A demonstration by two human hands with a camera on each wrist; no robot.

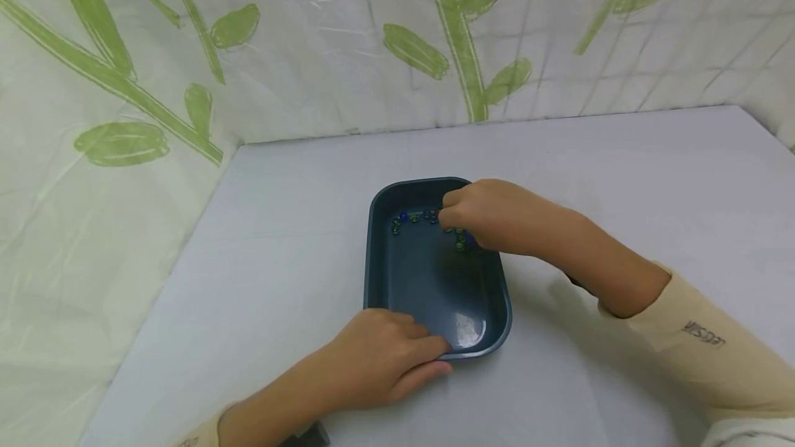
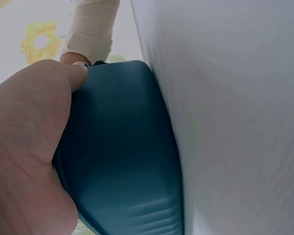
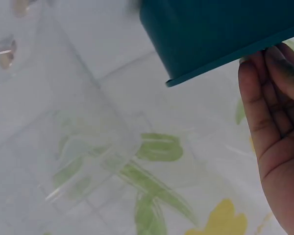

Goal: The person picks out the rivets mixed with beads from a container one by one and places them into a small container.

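Covering the near foreground, a pale grey table [image 1: 621, 178] runs back to a translucent curtain [image 1: 310, 40] printed with green stems, leaves and yellow flowers, which closes off the far side and the left. One dark blue tray [image 1: 428, 281] sits in the middle of the table. The left hand [image 1: 385, 357] holds the tray's near rim, thumb over the edge and fingers loosely bent beside it. Farther back, the right hand [image 1: 481, 216] reaches into the tray's far end, fingers curled down among the marbles [image 1: 413, 217]; whether it pinches one I cannot tell. About eight small blue and green marbles show along that far end; some are hidden.
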